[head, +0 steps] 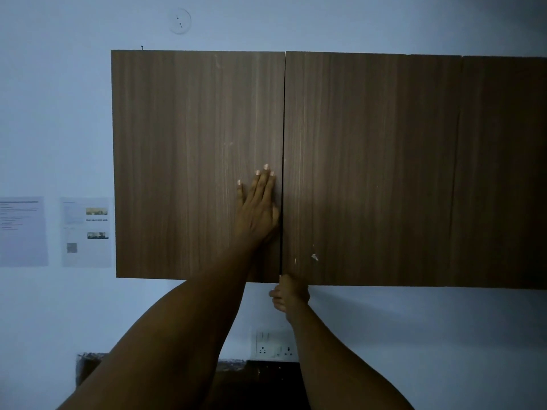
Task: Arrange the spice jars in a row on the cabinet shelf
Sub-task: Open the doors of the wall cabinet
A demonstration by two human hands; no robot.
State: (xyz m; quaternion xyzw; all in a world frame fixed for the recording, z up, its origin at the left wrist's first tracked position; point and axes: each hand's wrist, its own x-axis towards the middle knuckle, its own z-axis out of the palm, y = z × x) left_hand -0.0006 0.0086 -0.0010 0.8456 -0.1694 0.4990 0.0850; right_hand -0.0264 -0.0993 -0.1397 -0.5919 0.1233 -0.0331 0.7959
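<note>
A brown wood-grain wall cabinet hangs in front of me with both doors closed. My left hand [259, 202] lies flat, fingers together, on the left door [183, 161] near its inner edge. My right hand [288, 297] is below the cabinet, fingers curled up under the bottom edge of the right door [384, 173] at the seam. No spice jars or shelf are visible; the doors hide the inside.
A further cabinet panel [503, 173] continues to the right. Two paper sheets [84, 232] are stuck on the wall at left. A switch and socket plate [275, 344] sits below the cabinet, above a dark counter [260, 371].
</note>
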